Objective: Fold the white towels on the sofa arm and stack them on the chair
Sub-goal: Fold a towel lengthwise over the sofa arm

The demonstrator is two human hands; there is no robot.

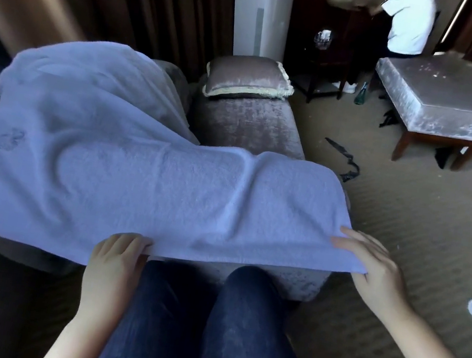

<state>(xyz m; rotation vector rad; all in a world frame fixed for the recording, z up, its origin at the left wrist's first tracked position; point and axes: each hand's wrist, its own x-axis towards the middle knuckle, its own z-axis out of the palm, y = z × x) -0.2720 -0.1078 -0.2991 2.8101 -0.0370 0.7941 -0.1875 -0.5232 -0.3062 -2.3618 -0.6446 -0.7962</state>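
- The white towel [165, 185] is being held spread flat over grey velvet upholstery, judged to be the sofa arm [299, 280], just beyond the person's knees.
- Its long axis is being kept running left to right across the view, with the near long edge lying closest to both hands.
- That near edge is being gripped left of its middle by the left hand [117, 256], whose fingers are curled at the hem.
- The near right corner is being pinched by the right hand [370, 264], with the fingers laid on top and the corner draped over the palm side.
- The right end is thus nearer the right hand, while the far-left end is hanging well out of reach of either hand.
- A fold is judged to be under way; the next move is likely being set up either away from the body or towards the left.
- A heap of white towelling [72, 82] is being left bunched at the far left; whether it is a separate towel cannot be told.
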